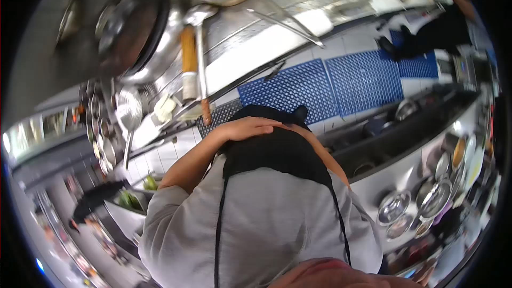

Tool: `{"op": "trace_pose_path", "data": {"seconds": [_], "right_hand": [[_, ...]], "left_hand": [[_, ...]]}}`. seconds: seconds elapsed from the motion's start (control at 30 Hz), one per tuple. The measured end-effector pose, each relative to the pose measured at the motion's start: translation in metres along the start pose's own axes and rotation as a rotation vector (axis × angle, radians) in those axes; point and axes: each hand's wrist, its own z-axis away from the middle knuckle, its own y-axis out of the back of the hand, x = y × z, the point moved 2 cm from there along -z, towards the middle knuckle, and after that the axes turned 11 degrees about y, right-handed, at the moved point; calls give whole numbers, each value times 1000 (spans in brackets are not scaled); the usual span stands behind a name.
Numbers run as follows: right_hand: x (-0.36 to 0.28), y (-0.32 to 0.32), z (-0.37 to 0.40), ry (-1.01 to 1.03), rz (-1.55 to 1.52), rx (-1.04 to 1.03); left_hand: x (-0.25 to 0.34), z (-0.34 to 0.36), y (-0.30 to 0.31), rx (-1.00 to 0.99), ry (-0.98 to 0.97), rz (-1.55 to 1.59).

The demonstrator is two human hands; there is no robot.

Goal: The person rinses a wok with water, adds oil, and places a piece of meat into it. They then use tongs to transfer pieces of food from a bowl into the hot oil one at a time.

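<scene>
My left hand [249, 128] lies flat across the upper front of the black apron [274, 152], its fingers stretched toward the right and nothing visible in it. My right hand [293, 127] meets the left one's fingertips at the apron; its fingers are mostly hidden. Beyond my left hand, a long ladle [200, 48] and a wooden-handled brush [189, 64] rest on the steel cooking counter, beside a large wok [133, 32].
Blue perforated mats [290, 88] cover the floor ahead. A perforated skimmer [129, 109] lies at the left, and metal bowls [393, 206] stand on the right counter. Another person in dark trousers [434, 37] stands at the upper right.
</scene>
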Motion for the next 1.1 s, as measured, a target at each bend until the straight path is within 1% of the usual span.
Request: {"op": "trace_pose_path", "data": {"seconds": [0.03, 0.07, 0.1, 0.17, 0.2, 0.3, 0.33, 0.37, 0.4, 0.5, 0.53, 0.6, 0.63, 0.7, 0.73, 0.77, 0.83, 0.87, 0.9, 0.97, 1.0, 1.07, 1.1], "right_hand": [[67, -11, -30, 353, 109, -100], [70, -17, -38, 714, 198, -157], [96, -16, -32, 390, 164, -177], [76, -19, -26, 188, 240, -158], [57, -21, -24, 126, 284, -140], [19, -44, -31, 11, 440, -58], [7, -56, -39, 0, 510, -21], [-3, -69, -46, -4, 584, 16], [-3, -84, -55, 26, 704, 93], [12, -121, -74, -65, 774, 105], [9, -131, -75, -119, 759, 148], [-5, -148, -79, -225, 723, 249], [-16, -152, -80, -202, 708, 298], [-33, -157, -78, -160, 670, 406], [-31, -155, -84, -81, 688, 439], [-44, -152, -87, 33, 597, 442], [-105, -150, -89, 221, 569, 737], [-156, -155, -83, 368, 606, 847], [-199, -158, -80, 433, 441, 866], [-253, -162, -88, 527, 468, 856], [-272, -163, -98, 578, 509, 842], [-297, -164, -127, 545, 601, 792], [-304, -165, -145, 476, 655, 779]], "left_hand": [[-9, 14, 1, 27, -29, 29], [-22, 28, -3, 76, -35, 72], [-38, 41, -9, 120, -42, 109], [-62, 67, -16, 167, -23, 210], [-72, 80, -16, 173, -1, 274], [-117, 118, -15, 128, 52, 441], [-138, 129, -12, 103, 65, 488], [-164, 137, -8, 129, 65, 491], [-199, 140, -6, 151, 65, 495], [-314, 132, -14, 180, 72, 515], [-346, 129, -17, 184, 74, 518], [-406, 123, -15, 349, 285, 318], [-421, 122, -11, 434, 384, 213], [-420, 125, 2, 742, 460, 462], [-418, 126, 6, 888, 497, 586], [-416, 123, 14, 917, 421, 602], [-410, 114, 33, 974, 272, 643], [-390, 118, 38, 1033, 81, 676], [-385, 114, 38, 966, 78, 701], [-379, 108, 44, 847, 69, 736], [-376, 104, 43, 795, 81, 823], [-381, 107, 41, 793, 131, 815], [-384, 109, 40, 793, 157, 810]]}}
